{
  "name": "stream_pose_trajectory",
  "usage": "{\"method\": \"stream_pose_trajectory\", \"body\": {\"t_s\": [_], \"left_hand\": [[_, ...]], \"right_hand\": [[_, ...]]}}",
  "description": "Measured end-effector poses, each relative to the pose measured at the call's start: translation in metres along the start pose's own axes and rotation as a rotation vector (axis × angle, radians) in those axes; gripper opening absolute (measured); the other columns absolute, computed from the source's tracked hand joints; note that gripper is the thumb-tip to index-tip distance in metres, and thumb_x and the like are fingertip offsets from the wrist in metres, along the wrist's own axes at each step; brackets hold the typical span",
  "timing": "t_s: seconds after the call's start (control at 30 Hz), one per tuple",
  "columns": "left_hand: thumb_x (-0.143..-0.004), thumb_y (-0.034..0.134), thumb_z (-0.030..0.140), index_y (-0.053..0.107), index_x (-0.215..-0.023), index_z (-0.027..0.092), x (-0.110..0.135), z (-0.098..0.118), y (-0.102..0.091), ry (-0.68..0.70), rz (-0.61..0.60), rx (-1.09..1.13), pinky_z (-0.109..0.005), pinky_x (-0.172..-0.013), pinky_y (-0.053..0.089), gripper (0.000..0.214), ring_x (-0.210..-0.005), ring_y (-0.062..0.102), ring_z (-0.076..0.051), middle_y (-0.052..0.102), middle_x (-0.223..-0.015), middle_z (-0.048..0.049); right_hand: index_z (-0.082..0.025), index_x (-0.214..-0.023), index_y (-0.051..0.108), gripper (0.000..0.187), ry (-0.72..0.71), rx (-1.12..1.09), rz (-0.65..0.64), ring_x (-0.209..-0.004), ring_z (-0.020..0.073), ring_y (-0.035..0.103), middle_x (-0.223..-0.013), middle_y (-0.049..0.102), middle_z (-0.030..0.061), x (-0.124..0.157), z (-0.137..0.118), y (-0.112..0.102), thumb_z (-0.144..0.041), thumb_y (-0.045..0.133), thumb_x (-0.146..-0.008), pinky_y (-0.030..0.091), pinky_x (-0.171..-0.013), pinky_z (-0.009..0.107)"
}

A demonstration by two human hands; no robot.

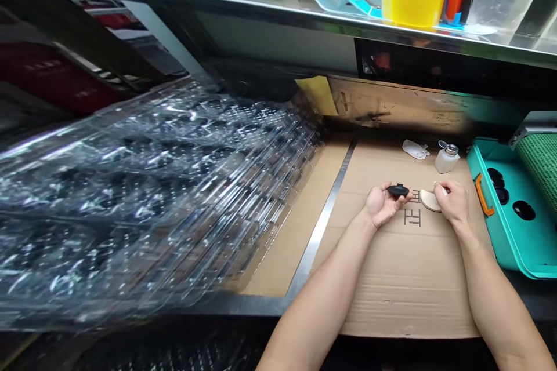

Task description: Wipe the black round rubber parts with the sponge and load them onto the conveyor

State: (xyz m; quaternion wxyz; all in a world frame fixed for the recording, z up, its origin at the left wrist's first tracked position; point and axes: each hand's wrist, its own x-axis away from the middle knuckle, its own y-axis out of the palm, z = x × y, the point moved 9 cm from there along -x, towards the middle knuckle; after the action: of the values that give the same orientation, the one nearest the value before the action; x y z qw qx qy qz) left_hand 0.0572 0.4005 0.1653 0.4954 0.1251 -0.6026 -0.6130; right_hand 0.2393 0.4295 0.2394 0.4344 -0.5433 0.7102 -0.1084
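Note:
My left hand [380,204] is closed around a small black oval part [398,190], held between thumb and fingers just above the cardboard sheet [404,278]. My right hand [452,202] is curled over a beige, half-round pad [429,200] that rests on the cardboard next to the black part. The two hands are close together, almost touching.
A tall stack of clear plastic blister trays [143,197] fills the left. A teal bin [507,232] holding black oval parts [523,210] stands at the right. A small white dispenser bottle [447,157] and a crumpled white cloth [415,149] lie behind the hands. The shelf above carries a yellow container [411,0].

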Motion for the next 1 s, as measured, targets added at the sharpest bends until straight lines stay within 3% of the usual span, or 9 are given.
{"method": "stream_pose_trajectory", "body": {"t_s": [0.3,0.4,0.57,0.77,0.9,1.0], "left_hand": [[-0.103,0.028,0.036,0.053,-0.121,0.000,-0.002,0.001,-0.004,0.031,0.014,0.046,-0.021,-0.051,0.057,0.047,-0.079,0.071,-0.022,0.065,-0.094,-0.0202],[-0.104,0.027,0.039,0.057,-0.115,0.001,-0.006,-0.001,-0.007,0.074,0.021,-0.045,-0.023,-0.052,0.056,0.050,-0.076,0.071,-0.021,0.067,-0.093,-0.0206],[-0.103,0.029,0.048,0.064,-0.099,0.006,-0.013,-0.014,-0.007,0.189,0.033,-0.341,-0.024,-0.047,0.054,0.055,-0.060,0.067,-0.017,0.070,-0.083,-0.0154],[-0.099,0.037,0.060,0.065,-0.081,0.012,-0.017,-0.017,-0.011,0.384,0.133,-0.689,-0.025,-0.046,0.055,0.058,-0.049,0.063,-0.015,0.066,-0.062,-0.0076],[-0.097,0.031,0.066,0.066,-0.077,0.014,-0.021,-0.014,-0.020,0.421,0.193,-0.838,-0.025,-0.046,0.054,0.066,-0.045,0.064,-0.016,0.069,-0.063,-0.0084],[-0.097,0.028,0.068,0.067,-0.075,0.015,-0.024,-0.013,-0.024,0.434,0.224,-0.915,-0.024,-0.047,0.053,0.069,-0.046,0.065,-0.016,0.068,-0.058,-0.0071]], "right_hand": [[-0.019,-0.072,0.069,0.025,0.068,0.050,0.013,-0.069,0.0196,0.061,-0.072,0.069,0.0051,-0.004,0.018,-0.006,-0.038,0.058,-0.085,0.043,-0.066,0.030],[-0.019,-0.080,0.072,0.026,0.008,-0.044,-0.050,-0.076,0.0199,0.063,-0.080,0.070,0.0061,-0.003,0.000,-0.005,-0.038,0.056,-0.090,0.046,-0.072,0.030],[-0.022,-0.099,0.075,0.026,-0.159,-0.152,-0.314,-0.086,0.0180,0.064,-0.091,0.070,0.0065,0.014,-0.046,0.026,-0.036,0.053,-0.096,0.049,-0.080,0.028],[-0.023,-0.101,0.074,0.027,-0.252,0.064,-0.403,-0.085,0.0162,0.062,-0.094,0.067,0.0056,0.028,-0.054,0.053,-0.030,0.048,-0.100,0.046,-0.077,0.026],[-0.021,-0.089,0.072,0.025,-0.261,0.288,-0.442,-0.079,0.0164,0.060,-0.092,0.066,0.0056,0.028,-0.055,0.057,-0.027,0.050,-0.098,0.041,-0.071,0.026],[-0.021,-0.084,0.071,0.023,-0.274,0.322,-0.477,-0.076,0.0157,0.059,-0.089,0.066,0.0045,0.028,-0.056,0.058,-0.026,0.053,-0.096,0.039,-0.069,0.026]]}}
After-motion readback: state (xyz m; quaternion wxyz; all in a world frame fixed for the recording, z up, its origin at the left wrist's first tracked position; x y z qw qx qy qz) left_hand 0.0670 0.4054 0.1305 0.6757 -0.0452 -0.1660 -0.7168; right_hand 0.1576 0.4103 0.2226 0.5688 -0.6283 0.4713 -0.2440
